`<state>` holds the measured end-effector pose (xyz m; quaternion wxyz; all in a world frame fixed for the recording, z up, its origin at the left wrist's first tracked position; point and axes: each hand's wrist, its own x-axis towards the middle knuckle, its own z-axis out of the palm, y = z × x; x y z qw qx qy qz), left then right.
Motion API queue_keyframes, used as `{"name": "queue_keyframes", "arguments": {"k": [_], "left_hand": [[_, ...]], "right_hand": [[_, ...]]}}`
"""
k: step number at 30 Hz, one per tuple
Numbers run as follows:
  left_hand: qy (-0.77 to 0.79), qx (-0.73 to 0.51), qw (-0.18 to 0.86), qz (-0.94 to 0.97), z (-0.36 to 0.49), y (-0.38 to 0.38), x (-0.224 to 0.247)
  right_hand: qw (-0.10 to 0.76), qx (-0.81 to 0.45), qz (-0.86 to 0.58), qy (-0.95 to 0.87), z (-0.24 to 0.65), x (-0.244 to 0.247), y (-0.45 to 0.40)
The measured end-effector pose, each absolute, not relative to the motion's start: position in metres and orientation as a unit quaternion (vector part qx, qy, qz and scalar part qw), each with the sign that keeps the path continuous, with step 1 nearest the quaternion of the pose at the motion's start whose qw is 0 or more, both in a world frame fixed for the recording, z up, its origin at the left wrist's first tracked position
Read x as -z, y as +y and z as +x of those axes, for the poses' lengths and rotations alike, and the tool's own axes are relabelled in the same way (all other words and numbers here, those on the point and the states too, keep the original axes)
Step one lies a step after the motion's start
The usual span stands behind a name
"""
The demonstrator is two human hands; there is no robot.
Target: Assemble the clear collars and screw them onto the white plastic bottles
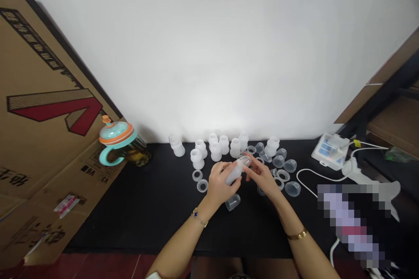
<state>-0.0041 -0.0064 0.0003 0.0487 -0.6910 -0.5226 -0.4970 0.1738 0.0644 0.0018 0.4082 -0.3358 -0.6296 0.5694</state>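
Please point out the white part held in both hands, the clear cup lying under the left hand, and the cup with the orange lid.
white part (236,171), head view, middle of body.
clear cup (233,202), head view, its side wall.
orange-lidded cup (117,134), head view, on the lid.

Both bare forearms reach forward from the lower edge, converging at centre; the left hand (221,183) is curled, fingers closed in a grip, bracelet at its wrist; the right hand (263,177) meets it, fingertips pinched, gold bangle on its wrist.
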Motion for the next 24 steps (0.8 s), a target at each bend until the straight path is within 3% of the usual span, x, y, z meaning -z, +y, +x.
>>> {"name": "queue_keyframes", "arguments": {"k": [5,8,13,18,24], "left_hand": [[-0.550,0.511,-0.032,-0.660,-0.009,-0.004,-0.006],[-0.563,0.586,-0.180,-0.554,-0.018,0.000,-0.009],[-0.449,0.693,-0.438,-0.354,-0.034,0.010,-0.017],[-0.413,0.692,-0.500,-0.316,-0.036,0.012,-0.019],[-0.378,0.684,-0.513,-0.356,-0.029,0.012,-0.015]], "right_hand": [[0.403,-0.554,-0.369,-0.628,0.173,0.002,0.063],[0.384,-0.554,-0.393,-0.625,0.173,0.002,0.063],[0.307,-0.484,-0.362,-0.735,0.173,-0.006,0.056],[0.179,-0.422,-0.272,-0.846,0.166,-0.006,0.041],[0.132,-0.354,-0.266,-0.887,0.157,0.003,0.033]]}}
